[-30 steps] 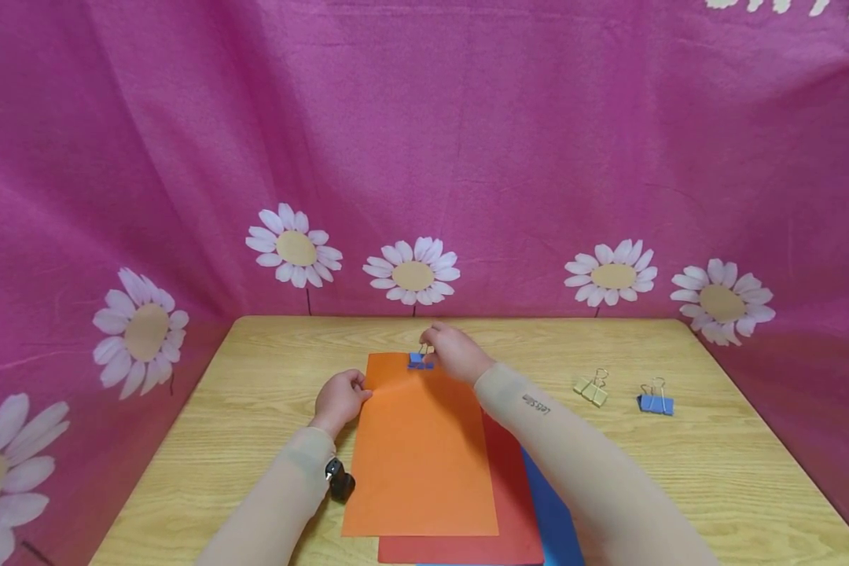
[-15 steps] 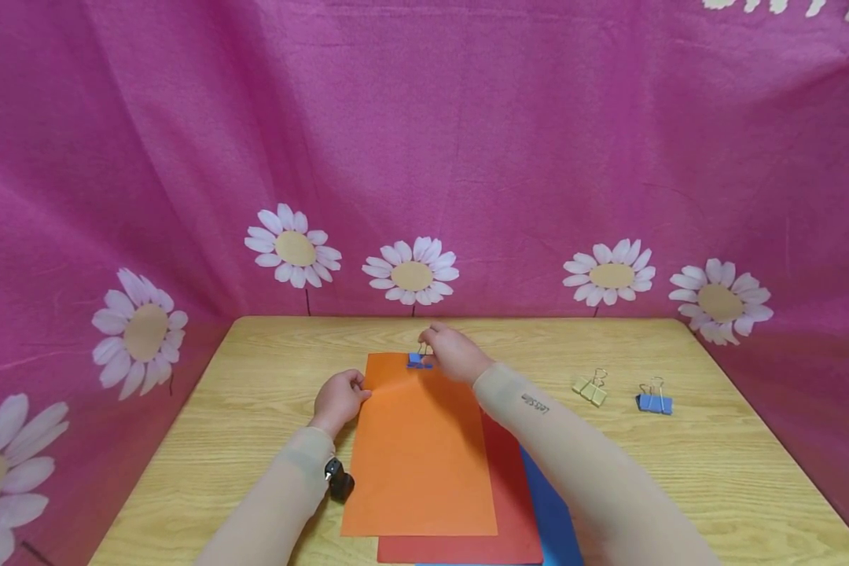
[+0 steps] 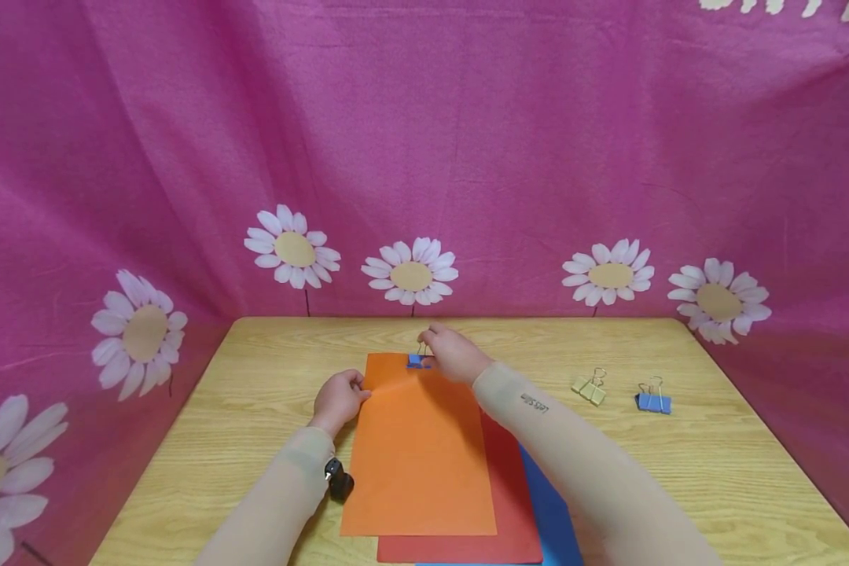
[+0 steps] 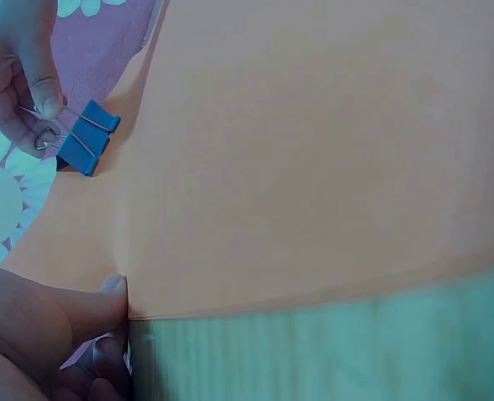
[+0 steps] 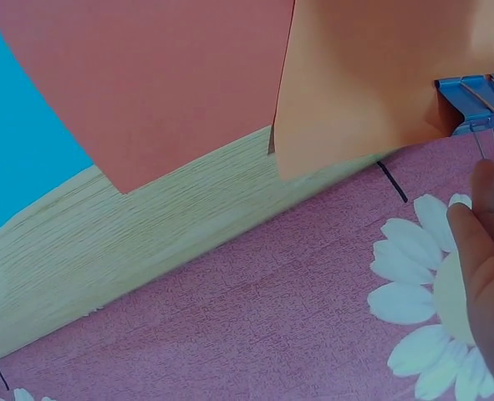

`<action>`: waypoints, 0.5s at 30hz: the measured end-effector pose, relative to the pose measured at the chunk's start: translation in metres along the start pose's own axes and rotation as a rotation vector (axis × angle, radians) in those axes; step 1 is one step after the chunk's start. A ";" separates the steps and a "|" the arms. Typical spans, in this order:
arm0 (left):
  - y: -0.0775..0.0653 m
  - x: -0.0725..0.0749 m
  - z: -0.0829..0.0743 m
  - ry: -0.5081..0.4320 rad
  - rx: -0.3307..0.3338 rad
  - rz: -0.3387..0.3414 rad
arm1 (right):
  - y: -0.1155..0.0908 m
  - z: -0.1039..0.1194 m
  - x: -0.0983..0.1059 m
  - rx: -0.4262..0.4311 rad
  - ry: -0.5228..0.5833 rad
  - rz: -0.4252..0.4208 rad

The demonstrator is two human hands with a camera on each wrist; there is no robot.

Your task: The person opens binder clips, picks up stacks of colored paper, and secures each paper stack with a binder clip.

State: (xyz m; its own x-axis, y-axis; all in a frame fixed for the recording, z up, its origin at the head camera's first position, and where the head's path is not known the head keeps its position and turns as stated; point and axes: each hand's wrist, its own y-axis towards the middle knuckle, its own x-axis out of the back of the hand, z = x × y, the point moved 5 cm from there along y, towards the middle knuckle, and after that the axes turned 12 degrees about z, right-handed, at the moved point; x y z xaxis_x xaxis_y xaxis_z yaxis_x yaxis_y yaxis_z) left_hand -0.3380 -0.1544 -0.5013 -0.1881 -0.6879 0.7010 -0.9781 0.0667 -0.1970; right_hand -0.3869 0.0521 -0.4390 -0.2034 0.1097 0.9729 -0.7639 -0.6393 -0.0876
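An orange paper sheet point(image 3: 420, 456) lies in front of the person. At its left edge, the left hand point(image 3: 338, 402) pinches the paper, thumb on top. The right hand point(image 3: 458, 354) grips the wire handles of a blue binder clip point(image 4: 86, 140) at the sheet's far edge. In the right wrist view, the blue clip's body point(image 5: 474, 104) sits over that edge. Part of the clip is hidden by the right hand in the head view.
Beneath the orange sheet, a red sheet point(image 3: 512, 491) and a blue sheet point(image 3: 555, 519) stick out to the right. A yellow binder clip point(image 3: 590, 390) and another blue binder clip point(image 3: 654, 402) stand at right on the wooden table point(image 3: 736, 472). A flowered pink cloth point(image 3: 523, 141) hangs behind.
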 end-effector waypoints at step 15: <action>-0.002 0.000 0.000 -0.005 0.000 0.007 | -0.003 0.001 -0.002 -0.006 0.005 -0.011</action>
State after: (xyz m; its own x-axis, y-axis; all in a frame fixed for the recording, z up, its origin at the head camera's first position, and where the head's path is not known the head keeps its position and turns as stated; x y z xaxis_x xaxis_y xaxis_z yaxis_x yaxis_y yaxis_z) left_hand -0.3360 -0.1545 -0.5003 -0.1947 -0.6910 0.6962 -0.9768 0.0721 -0.2017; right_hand -0.3830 0.0529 -0.4407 -0.1980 0.1206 0.9728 -0.7696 -0.6337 -0.0781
